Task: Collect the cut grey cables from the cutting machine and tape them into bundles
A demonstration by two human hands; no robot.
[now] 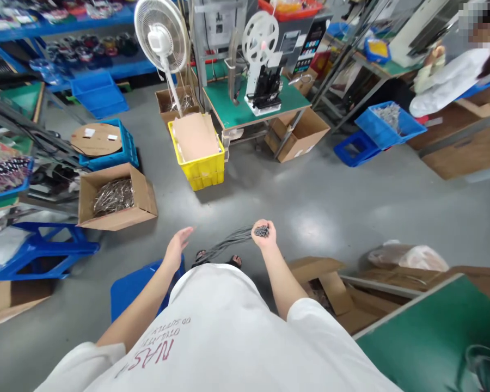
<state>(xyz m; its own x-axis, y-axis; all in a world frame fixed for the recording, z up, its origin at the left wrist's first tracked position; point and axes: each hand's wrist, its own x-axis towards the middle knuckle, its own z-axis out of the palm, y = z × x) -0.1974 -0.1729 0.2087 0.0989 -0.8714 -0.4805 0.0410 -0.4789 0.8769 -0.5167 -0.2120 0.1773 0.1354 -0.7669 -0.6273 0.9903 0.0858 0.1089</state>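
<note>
My right hand [265,235] is wrapped round one end of a bundle of thin grey cables [234,237]. Their cut-looking ends show as a dark cluster at the top of the fist. From there the strands trail left and down toward my feet, and my white shirt hides the far end. My left hand [179,246] is held out to the left with its fingers stretched and nothing in it. It stays apart from the cables, above a blue stool [133,288] beside my leg.
Ahead stand a yellow crate [204,177], a white fan [161,41] and a green workbench [224,106] with a reel machine. A carton of wires [145,201] sits left. Behind my right arm are open cartons [337,294] and a green table [433,337]. A co-worker [453,81] sits far right.
</note>
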